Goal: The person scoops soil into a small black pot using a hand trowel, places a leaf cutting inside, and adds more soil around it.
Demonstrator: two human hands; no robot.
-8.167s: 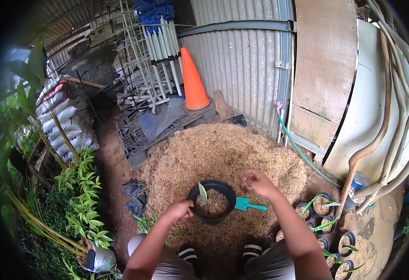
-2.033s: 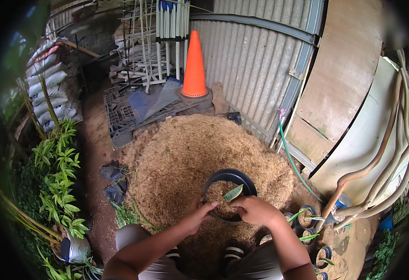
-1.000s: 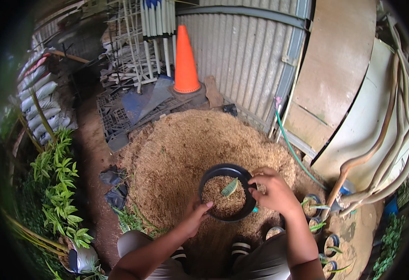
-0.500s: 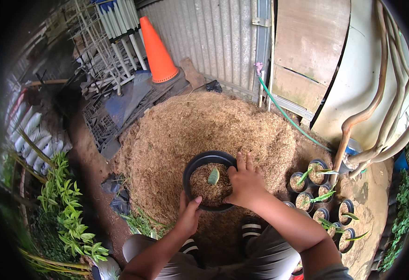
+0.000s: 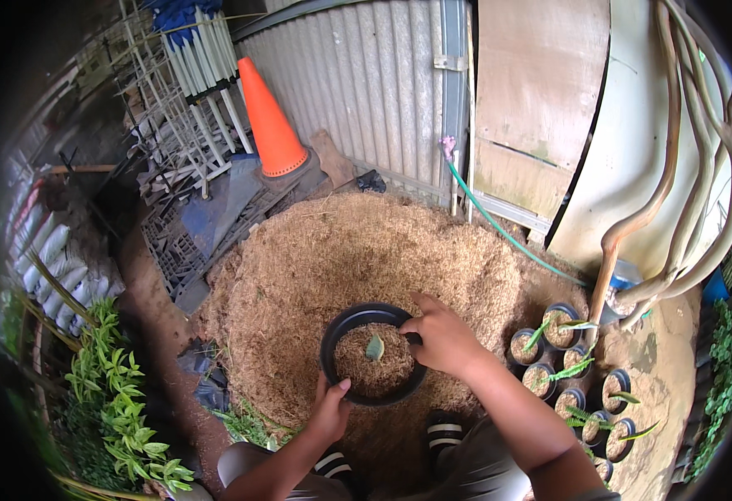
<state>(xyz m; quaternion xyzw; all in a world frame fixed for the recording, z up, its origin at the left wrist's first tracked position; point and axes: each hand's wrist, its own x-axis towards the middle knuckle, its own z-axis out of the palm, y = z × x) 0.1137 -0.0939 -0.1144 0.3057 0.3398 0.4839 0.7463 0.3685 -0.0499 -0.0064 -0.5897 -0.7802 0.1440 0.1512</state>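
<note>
A round black plant pot (image 5: 372, 399) is held up over a heap of brown, fibrous chaff (image 5: 382, 242). Brown planting mix (image 5: 382, 376) fills much of it, and a short green leaf cutting (image 5: 374, 348) stands near the centre. My left hand (image 5: 330, 412) grips the pot's lower left side, thumb up at the rim, its fingers hidden underneath. On the right side my right hand (image 5: 443, 336) closes on the rim, with one finger stretched out past it over the heap.
Several small black pots with leafy cuttings (image 5: 541, 380) stand at the right. Bare twisted trunks (image 5: 616, 234) rise behind them. A green hose (image 5: 508, 236), an orange cone (image 5: 272, 125) and dark plastic grating (image 5: 174, 259) lie beyond the heap. Leafy plants (image 5: 124, 384) grow at the left.
My right hand has drawn its spread fingers together at the pot's right rim. The pot sits lower in the picture, as the whole view has shifted; my left hand keeps its hold.
</note>
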